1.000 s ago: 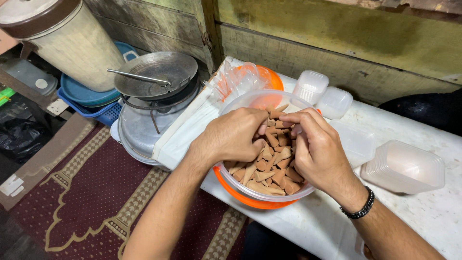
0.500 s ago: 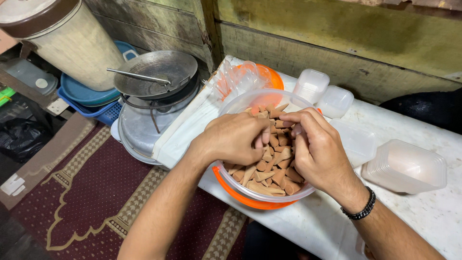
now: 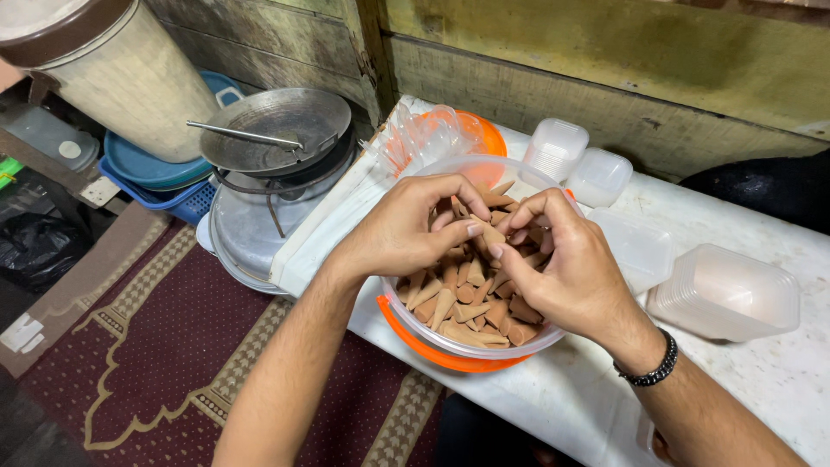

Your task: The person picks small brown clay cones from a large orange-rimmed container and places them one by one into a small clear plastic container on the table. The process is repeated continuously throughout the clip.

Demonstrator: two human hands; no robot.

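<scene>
Change since half a second ago: both hands are staying over the bowl, fingertips now drawn closer together around a single cone; nothing else is shifting.
Left hand (image 3: 406, 233): hovering over the near-left side of the bowl, fingers curled narrow, thumb and forefinger pinching one end of a cone.
Right hand (image 3: 566, 268): arching over the right side of the bowl, fingers bent inward, fingertips meeting the left hand's and gripping the same cone; a black beaded bracelet (image 3: 647, 374) is circling the wrist.
Small tan-brown pointed pastry cones (image 3: 462, 303): lying heaped in the bowl, one being held between both hands above the heap.
Clear round plastic bowl with an orange rim (image 3: 450, 353): sitting at the near edge of the table, beneath both hands.
White worn table top (image 3: 778, 380): carrying the bowl and the containers.
Stack of clear rectangular plastic containers (image 3: 731, 290): resting to the right of the bowl, apart from it.
Two small lidded translucent tubs (image 3: 575, 160): standing behind the bowl, near the wall.
Round grey metal pan with a long handle (image 3: 277, 130): sitting to the left, on a glass-lidded pot.
</scene>
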